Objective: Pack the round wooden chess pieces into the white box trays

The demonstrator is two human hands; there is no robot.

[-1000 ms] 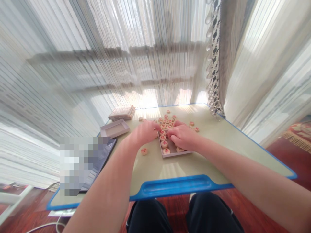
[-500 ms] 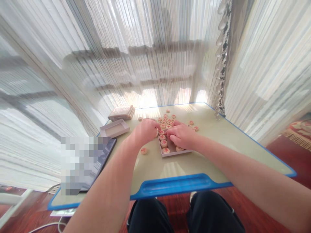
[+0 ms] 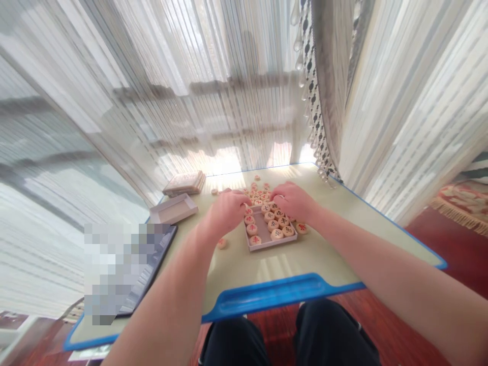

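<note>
A shallow open box (image 3: 272,244) on the table holds round wooden Chinese chess pieces. Red-marked pieces (image 3: 252,229) line its left side, and dark-marked pieces (image 3: 283,221) fill two columns on the right, with bare floor between. My left hand (image 3: 227,209) is at the box's far left corner, fingers curled together by the topmost red piece; whatever they hold is hidden. My right hand (image 3: 294,201) is at the far right corner, fingers bent down beside the upper dark pieces, their tips partly hidden. Loose pieces (image 3: 258,202) cluster beyond the box, between my hands.
One red piece (image 3: 221,244) lies left of the box, another (image 3: 302,228) to its right. An empty box lid (image 3: 174,208), a stack of flat boxes (image 3: 185,182) and a tablet-like device (image 3: 160,264) are on the left. The table has a blue rim (image 3: 267,297); curtains hang behind.
My right hand has moved from over the box's inside to its far right corner, uncovering the dark-marked pieces. My left hand stays by the far left corner. The view has shifted slightly.
</note>
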